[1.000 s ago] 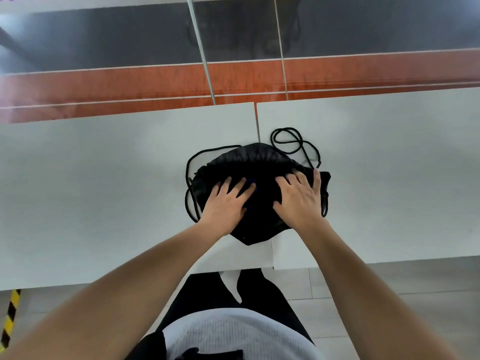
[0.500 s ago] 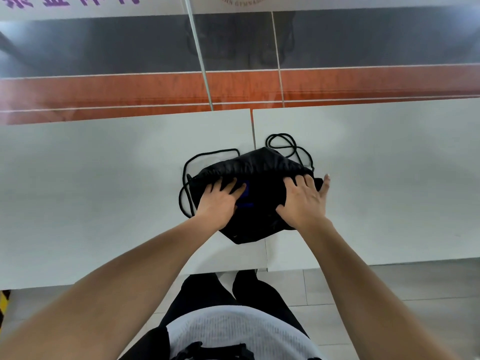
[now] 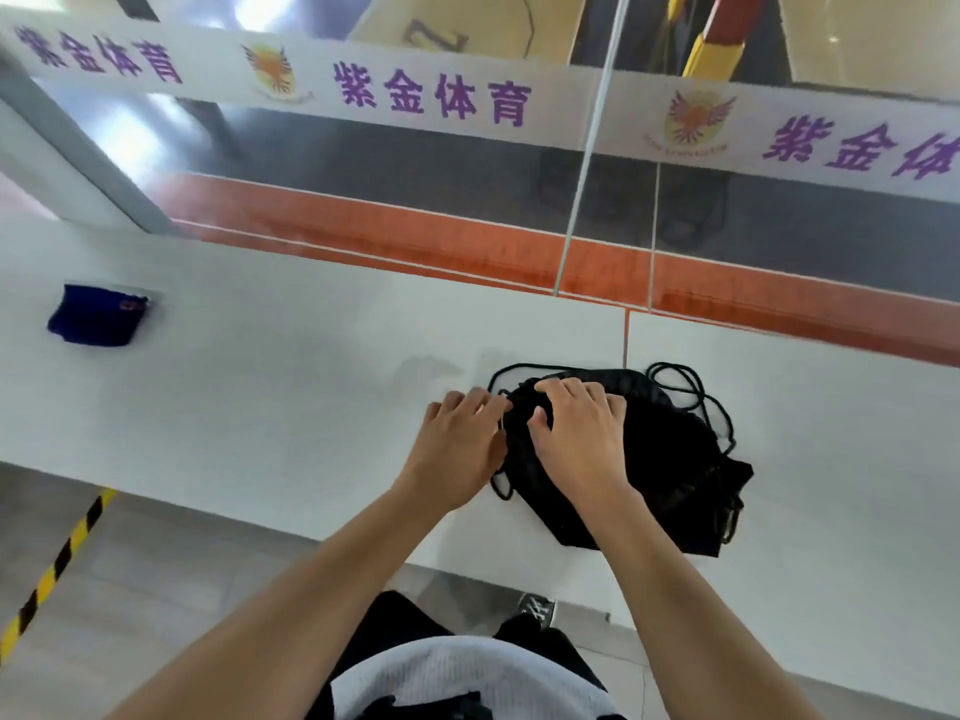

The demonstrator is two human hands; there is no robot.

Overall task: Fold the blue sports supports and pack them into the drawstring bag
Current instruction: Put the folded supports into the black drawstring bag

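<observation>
Both hands are down on the black drawstring bag (image 3: 660, 459) at centre frame on the white counter (image 3: 260, 397): the right hand (image 3: 576, 439) presses flat with fingers spread wide, the left hand (image 3: 457, 449) curls its fingers at the bag's left edge by the cord (image 3: 691, 387). 1 blue sports support (image 3: 96, 315) lies well apart, upper left of the frame.

Black fabric drawstring bag (image 3: 670, 459): on the white table (image 3: 260, 387), at its near edge. Right hand (image 3: 576, 439): on the bag's left part. Left hand (image 3: 457, 444): at the bag's left rim. Folded blue sports support (image 3: 96, 315): on the table, well left of the bag, farther back.
</observation>
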